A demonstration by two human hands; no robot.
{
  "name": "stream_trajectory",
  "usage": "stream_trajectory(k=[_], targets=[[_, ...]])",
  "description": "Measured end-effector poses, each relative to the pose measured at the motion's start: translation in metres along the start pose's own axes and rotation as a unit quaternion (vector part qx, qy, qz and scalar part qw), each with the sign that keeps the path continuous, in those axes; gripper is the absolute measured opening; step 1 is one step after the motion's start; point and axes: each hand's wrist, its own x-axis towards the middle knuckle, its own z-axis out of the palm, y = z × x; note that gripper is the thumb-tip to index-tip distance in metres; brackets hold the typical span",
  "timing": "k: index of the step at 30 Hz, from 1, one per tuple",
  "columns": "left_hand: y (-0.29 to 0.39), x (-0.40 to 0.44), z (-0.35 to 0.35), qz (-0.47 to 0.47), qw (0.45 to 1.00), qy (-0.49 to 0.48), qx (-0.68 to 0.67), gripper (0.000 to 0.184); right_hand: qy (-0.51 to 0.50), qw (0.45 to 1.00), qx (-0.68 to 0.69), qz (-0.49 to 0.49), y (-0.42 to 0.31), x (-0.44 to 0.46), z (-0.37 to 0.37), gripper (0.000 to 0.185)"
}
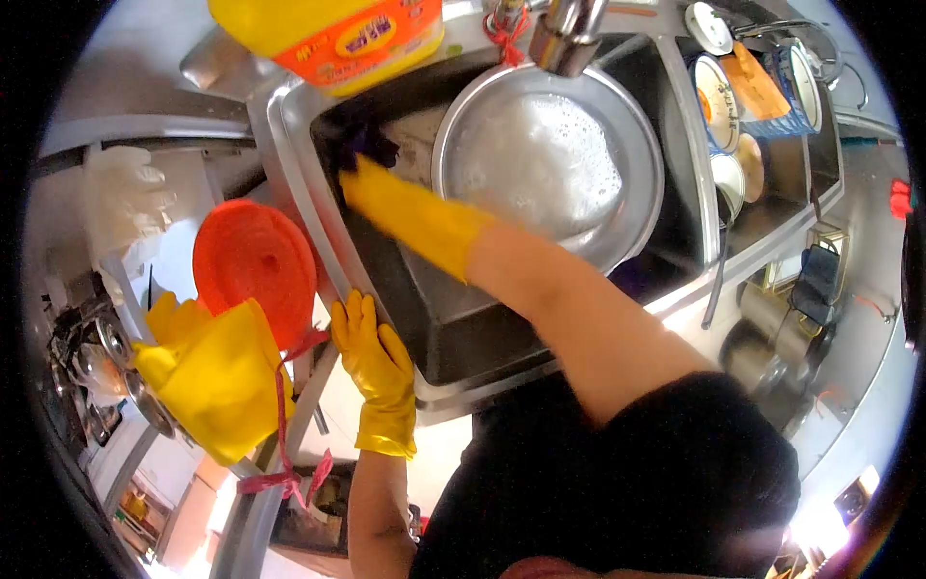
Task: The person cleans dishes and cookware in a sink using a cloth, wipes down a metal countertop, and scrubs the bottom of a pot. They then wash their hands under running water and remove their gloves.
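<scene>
Both my hands wear yellow rubber gloves. My left hand [367, 352] lies flat on the near left rim of the steel sink [463, 352], its fingers stretched out and holding nothing visible. Across the left basin reaches my right hand [386, 201], its fingertips blurred near the left wall. Just beyond them is a dark purple, crumpled thing [378, 145], perhaps a cloth; whether my fingers touch it I cannot tell. A large round metal basin [644, 174] with foamy water sits in the sink, right of my right hand and under the tap [569, 39].
A yellow jug [289, 39] with an orange label stands behind the sink. Bowls [716, 101] and a wooden-coloured board [755, 85] stand in the right basin. To the left are a red plastic basin [253, 265] and a yellow cloth-like sheet [217, 381] beside a red tie [282, 415].
</scene>
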Motion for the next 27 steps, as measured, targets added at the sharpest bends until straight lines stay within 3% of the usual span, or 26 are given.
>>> stream_trajectory(k=[1, 2, 5, 7, 9, 11, 14, 15, 16, 17, 19, 22, 24, 27], targets=[[-0.003, -0.007, 0.001, 0.003, 1.000, 0.001, 0.006, 0.036, 0.069, 0.991, 0.116, -0.026, -0.001, -0.032, 0.013, 0.041], [-0.003, -0.011, 0.004, 0.001, 1.000, 0.003, 0.010, 0.036, 0.122, 0.977, 0.116, -0.134, 0.015, -0.050, 0.027, 0.040], [0.002, -0.002, 0.002, -0.003, 1.000, -0.006, 0.021, 0.035, 0.149, 0.974, 0.148, -0.086, -0.018, -0.053, 0.015, 0.038], [-0.002, -0.003, 0.006, 0.005, 1.000, 0.013, 0.011, 0.035, 0.183, 0.958, 0.162, -0.150, -0.001, 0.012, 0.022, 0.039], [-0.002, -0.004, 0.008, 0.004, 1.000, 0.016, 0.013, 0.035, 0.162, 0.948, 0.272, -0.024, -0.058, 0.035, -0.018, 0.036], [-0.002, -0.003, 0.005, -0.002, 1.000, 0.002, 0.028, 0.035, 0.164, 0.921, 0.354, -0.005, -0.014, 0.080, 0.001, 0.039], [-0.001, -0.005, 0.005, 0.000, 1.000, 0.018, 0.025, 0.035, 0.185, 0.893, 0.410, 0.019, -0.033, 0.033, -0.067, 0.043], [0.000, -0.005, 0.004, -0.002, 1.000, 0.016, 0.023, 0.035, 0.176, 0.961, 0.206, -0.063, -0.003, 0.025, -0.116, 0.042], [0.001, -0.005, 0.002, -0.004, 1.000, 0.016, 0.020, 0.035, 0.216, 0.964, -0.085, -0.133, 0.027, 0.017, -0.164, 0.040], [0.000, -0.005, 0.000, -0.003, 1.000, 0.015, 0.017, 0.035, 0.284, 0.894, -0.288, -0.192, 0.057, 0.009, -0.213, 0.039], [-0.002, 0.001, 0.004, -0.007, 1.000, 0.017, 0.019, 0.036, 0.247, 0.921, -0.295, -0.058, 0.020, -0.004, -0.246, 0.027], [-0.002, 0.000, 0.000, -0.013, 0.999, -0.008, 0.039, 0.037, 0.218, 0.887, -0.335, -0.232, 0.063, 0.029, -0.252, 0.018], [0.001, 0.002, 0.003, -0.016, 0.999, -0.012, 0.029, 0.037, 0.271, 0.949, -0.072, -0.146, 0.135, 0.085, -0.235, 0.019], [-0.001, 0.000, 0.003, -0.006, 1.000, -0.007, 0.030, 0.038, 0.162, 0.961, -0.172, 0.146, 0.021, 0.070, -0.107, 0.024]])
